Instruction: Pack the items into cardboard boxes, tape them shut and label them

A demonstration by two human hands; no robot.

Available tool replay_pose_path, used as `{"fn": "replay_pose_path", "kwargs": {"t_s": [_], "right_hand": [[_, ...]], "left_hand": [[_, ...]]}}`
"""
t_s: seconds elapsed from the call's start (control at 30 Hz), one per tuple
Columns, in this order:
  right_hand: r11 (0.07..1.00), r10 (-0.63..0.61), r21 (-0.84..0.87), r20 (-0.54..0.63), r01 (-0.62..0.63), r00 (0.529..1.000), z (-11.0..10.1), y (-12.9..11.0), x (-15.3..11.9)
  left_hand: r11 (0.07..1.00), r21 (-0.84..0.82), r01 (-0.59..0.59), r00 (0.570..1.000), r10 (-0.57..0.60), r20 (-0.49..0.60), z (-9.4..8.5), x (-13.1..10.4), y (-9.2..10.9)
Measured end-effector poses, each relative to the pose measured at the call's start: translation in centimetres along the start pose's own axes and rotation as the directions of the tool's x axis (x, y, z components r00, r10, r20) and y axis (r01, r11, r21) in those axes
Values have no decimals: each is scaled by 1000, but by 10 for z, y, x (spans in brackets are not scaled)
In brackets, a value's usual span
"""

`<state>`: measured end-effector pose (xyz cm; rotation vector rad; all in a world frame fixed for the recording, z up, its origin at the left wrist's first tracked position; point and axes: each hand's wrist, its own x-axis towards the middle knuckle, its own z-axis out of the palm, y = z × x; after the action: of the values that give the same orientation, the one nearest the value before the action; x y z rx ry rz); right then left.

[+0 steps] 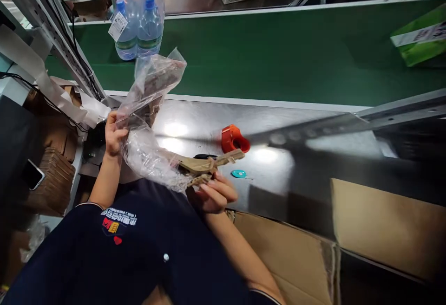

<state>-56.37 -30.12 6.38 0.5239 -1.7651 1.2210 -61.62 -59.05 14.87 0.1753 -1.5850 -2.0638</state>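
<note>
Two hands work over a metal tabletop (296,179), a clear plastic bag (148,154) in one and a tan, strip-like item (202,165) in the other. We see the left hand (116,134) with fingers closed on the bag's left side, its film rising toward the far side and bunching on the near side. The right hand (216,192) is clamped on the right part of the tan item, held at the near edge of the tabletop, in front of the wearer's dark shirt (149,235).

The step in hand, as we judge it, is bringing film and item together or apart — which of the two we cannot tell, nor whether the item's left end lies inside the crumpled plastic or behind it. Either way, the next move would seem to call for the left hand to hold the film open and taut while the right guides the item straight, keeping its uneven edges from snagging.

Just beyond the item sits an orange-red object (232,139), with a small teal disc (239,173) lying nearer, to the item's right. A pack of bottles (139,26) stands upright at far left on a green belt (265,54).
</note>
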Motion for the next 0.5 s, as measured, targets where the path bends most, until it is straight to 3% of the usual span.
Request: {"fn": "replay_pose_path", "kwargs": {"t_s": [0.07, 0.1, 0.2, 0.27, 0.33, 0.5], "right_hand": [[1000, -13, -6, 15, 13, 1000, 6, 7, 26], [998, 69, -4, 54, -69, 996, 7, 10, 40], [907, 418, -32, 176, -420, 891, 7, 19, 79], [850, 524, -58, 191, -523, 830, 4, 25, 97], [838, 544, -73, 176, -541, 820, -1, 29, 107], [832, 555, -90, 166, -548, 815, -8, 24, 105]], "left_hand": [[988, 110, 109, 991, -116, 67, 1, 9, 1], [971, 159, 179, 974, -197, 107, 2, 14, 1], [910, 270, 316, 898, -378, 223, 6, 18, -3], [876, 338, 343, 843, -446, 301, 11, 14, -7], [859, 387, 334, 803, -474, 360, 17, 6, -12], [878, 419, 231, 834, -400, 379, 27, -5, -19]]}}
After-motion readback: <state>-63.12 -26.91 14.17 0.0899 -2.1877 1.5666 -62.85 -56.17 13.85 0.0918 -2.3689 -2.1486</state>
